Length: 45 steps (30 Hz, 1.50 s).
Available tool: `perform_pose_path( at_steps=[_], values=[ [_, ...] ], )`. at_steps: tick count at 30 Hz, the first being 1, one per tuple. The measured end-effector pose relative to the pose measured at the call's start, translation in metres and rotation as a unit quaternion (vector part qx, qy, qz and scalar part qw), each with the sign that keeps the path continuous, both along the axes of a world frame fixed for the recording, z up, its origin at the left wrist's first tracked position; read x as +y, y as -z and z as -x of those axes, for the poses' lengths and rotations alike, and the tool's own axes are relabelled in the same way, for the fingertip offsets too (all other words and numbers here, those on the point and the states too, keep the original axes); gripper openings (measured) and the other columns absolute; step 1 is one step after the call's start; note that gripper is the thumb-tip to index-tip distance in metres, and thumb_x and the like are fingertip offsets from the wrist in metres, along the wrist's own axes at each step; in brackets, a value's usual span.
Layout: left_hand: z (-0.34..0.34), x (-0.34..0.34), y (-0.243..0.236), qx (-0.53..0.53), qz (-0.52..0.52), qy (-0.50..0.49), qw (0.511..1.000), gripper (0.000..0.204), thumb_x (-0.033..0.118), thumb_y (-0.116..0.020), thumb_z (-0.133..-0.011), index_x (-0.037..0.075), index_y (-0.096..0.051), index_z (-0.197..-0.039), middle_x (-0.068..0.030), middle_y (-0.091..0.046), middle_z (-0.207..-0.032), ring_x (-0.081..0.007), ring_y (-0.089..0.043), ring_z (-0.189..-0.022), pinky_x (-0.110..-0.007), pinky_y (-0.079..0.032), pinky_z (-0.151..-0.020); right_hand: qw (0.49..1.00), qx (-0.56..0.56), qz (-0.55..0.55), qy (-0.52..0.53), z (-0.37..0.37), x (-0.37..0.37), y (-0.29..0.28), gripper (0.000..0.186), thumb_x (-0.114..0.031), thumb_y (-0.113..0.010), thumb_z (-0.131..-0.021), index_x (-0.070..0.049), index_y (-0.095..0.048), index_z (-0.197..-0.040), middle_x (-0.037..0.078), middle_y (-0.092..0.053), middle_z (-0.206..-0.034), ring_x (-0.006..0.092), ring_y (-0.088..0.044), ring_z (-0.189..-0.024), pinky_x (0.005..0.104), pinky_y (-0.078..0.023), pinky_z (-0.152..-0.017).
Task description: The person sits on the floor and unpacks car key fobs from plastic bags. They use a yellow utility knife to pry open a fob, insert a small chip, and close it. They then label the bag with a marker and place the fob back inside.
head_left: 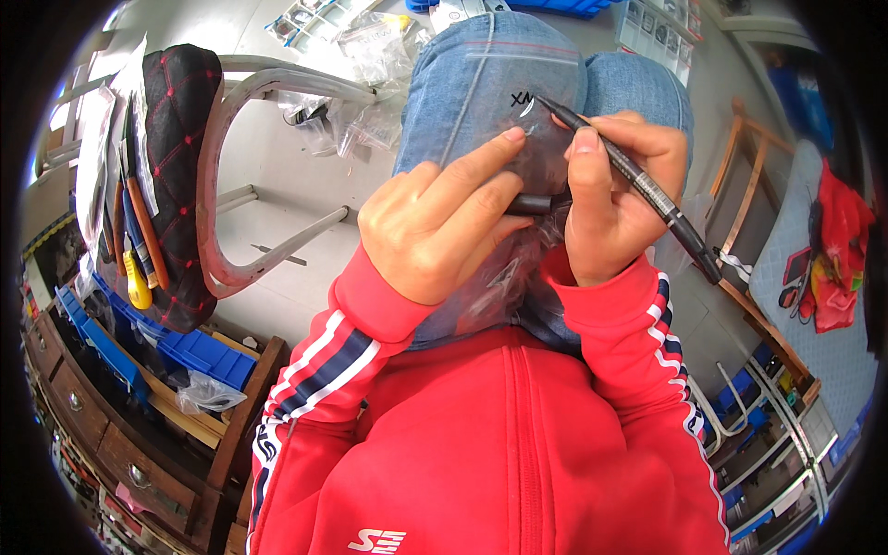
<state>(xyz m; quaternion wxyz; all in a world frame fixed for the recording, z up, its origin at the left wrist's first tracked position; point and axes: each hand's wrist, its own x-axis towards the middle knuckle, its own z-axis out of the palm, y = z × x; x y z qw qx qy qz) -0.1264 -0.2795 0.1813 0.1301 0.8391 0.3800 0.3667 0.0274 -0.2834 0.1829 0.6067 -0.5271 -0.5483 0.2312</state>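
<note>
A clear plastic zip bag [495,69] lies over my jeans, with a few black handwritten marks near its middle. My right hand [620,185] grips a black marker [638,176], its tip touching the bag at these marks. My left hand [439,222] presses the bag with an outstretched index fingertip, just below the writing. A black marker cap [529,204] pokes out from under its bent fingers, which appear to hold it. The lower part of the bag is crumpled and partly hidden by my hands.
To the left stands a chair with a black quilted seat [180,185], bearing several hand tools [139,222]. Loose clear bags [370,46] and parts boxes lie ahead. A wooden drawer cabinet [102,425] is at lower left, a blue-covered surface [786,240] with red cloth at right.
</note>
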Motion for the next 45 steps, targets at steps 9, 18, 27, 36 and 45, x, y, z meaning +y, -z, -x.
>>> perform_pose_path(
  at_steps=[9, 18, 27, 36, 45],
  values=[
    [0.0009, 0.0007, -0.0006, 0.001, 0.009, 0.009, 1.0, 0.029, 0.018, -0.072, -0.056, 0.007, -0.059, -0.08, -0.0032, -0.062, -0.105, -0.0139, -0.045, -0.049, -0.024, -0.04, -0.046, 1.0, 0.02, -0.001, 0.014, -0.0012, 0.0, -0.0006, 0.015, -0.005, -0.063, -0.076, -0.001, -0.052, -0.085, 0.008, -0.057, -0.076, 0.01, -0.05, -0.056, 0.0211, -0.043, -0.052],
    [0.0007, 0.0, -0.0006, 0.003, 0.009, 0.004, 1.0, 0.029, 0.016, -0.073, -0.055, 0.008, -0.06, -0.081, -0.0026, -0.062, -0.106, -0.014, -0.043, -0.049, -0.024, -0.04, -0.045, 1.0, 0.015, 0.01, 0.013, -0.002, -0.0015, -0.0014, 0.015, -0.005, -0.064, -0.075, -0.001, -0.051, -0.083, 0.007, -0.057, -0.073, 0.0089, -0.049, -0.054, 0.021, -0.043, -0.051],
    [0.0002, -0.0004, -0.0019, 0.01, 0.011, 0.005, 1.0, 0.029, 0.015, -0.073, -0.056, 0.008, -0.061, -0.081, -0.0024, -0.062, -0.106, -0.014, -0.042, -0.048, -0.024, -0.04, -0.045, 0.998, 0.049, -0.007, 0.025, -0.0049, 0.0, 0.0022, 0.015, -0.005, -0.063, -0.076, -0.002, -0.051, -0.083, 0.006, -0.056, -0.071, 0.0081, -0.048, -0.054, 0.0202, -0.041, -0.051],
    [-0.0006, -0.0003, -0.0032, 0.011, 0.014, 0.01, 1.0, 0.029, 0.015, -0.073, -0.056, 0.007, -0.061, -0.082, -0.0029, -0.061, -0.107, -0.0144, -0.043, -0.049, -0.024, -0.04, -0.046, 0.999, 0.028, 0.005, 0.037, -0.0033, 0.0022, -0.0009, 0.014, -0.005, -0.063, -0.076, -0.002, -0.05, -0.081, 0.006, -0.055, -0.068, 0.0085, -0.047, -0.052, 0.0209, -0.041, -0.049],
    [-0.0012, -0.0004, -0.0036, 0.012, 0.013, 0.011, 1.0, 0.029, 0.015, -0.073, -0.057, 0.007, -0.061, -0.083, -0.0031, -0.061, -0.107, -0.0146, -0.043, -0.049, -0.024, -0.04, -0.046, 0.999, 0.019, 0.012, 0.025, -0.0076, -0.0014, -0.0009, 0.014, -0.005, -0.062, -0.076, -0.003, -0.05, -0.082, 0.007, -0.056, -0.07, 0.0093, -0.049, -0.054, 0.0207, -0.042, -0.051]
  ],
)
